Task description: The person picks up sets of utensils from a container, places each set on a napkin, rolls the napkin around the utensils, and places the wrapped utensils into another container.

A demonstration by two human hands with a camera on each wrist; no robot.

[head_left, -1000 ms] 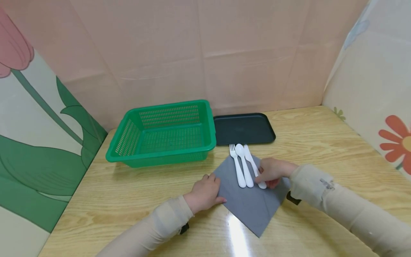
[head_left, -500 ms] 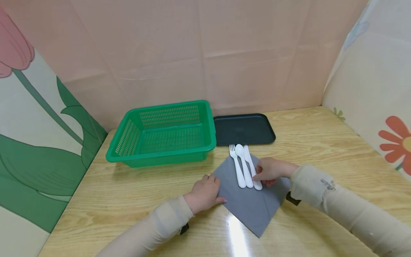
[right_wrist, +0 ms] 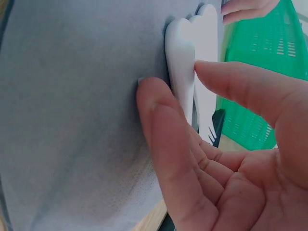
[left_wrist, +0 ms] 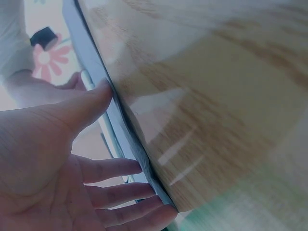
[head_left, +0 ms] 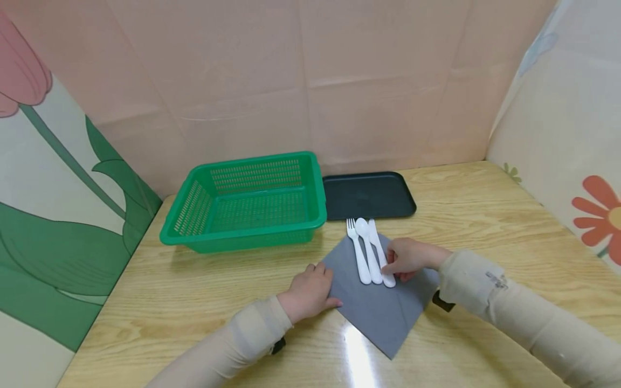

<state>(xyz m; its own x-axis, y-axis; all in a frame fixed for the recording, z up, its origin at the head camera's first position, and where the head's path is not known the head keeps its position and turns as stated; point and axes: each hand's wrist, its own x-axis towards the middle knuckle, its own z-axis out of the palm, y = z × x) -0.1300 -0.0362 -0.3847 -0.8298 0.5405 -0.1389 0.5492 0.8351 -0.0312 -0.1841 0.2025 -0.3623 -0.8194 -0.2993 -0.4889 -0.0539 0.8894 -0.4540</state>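
Vs 1 s ago, the handle of the knife point(head_left: 380, 250) is shifted L, now right up beside the spoon point(head_left: 371, 260), w/ fork point(head_left: 359, 256) leftmost, so the 3-pc row on the gray napkin point(head_left: 388, 318) appears nearly closed up. R hand point(head_left: 409, 257) lightly pinches the knife handle btwn thumb and index; L hand point(head_left: 310, 291) rests, fingers apart, at the napkin's left edge. Markings: small dark print point(head_left: 496, 279) on R sleeve point(head_left: 548, 327), illegible; no other text found.
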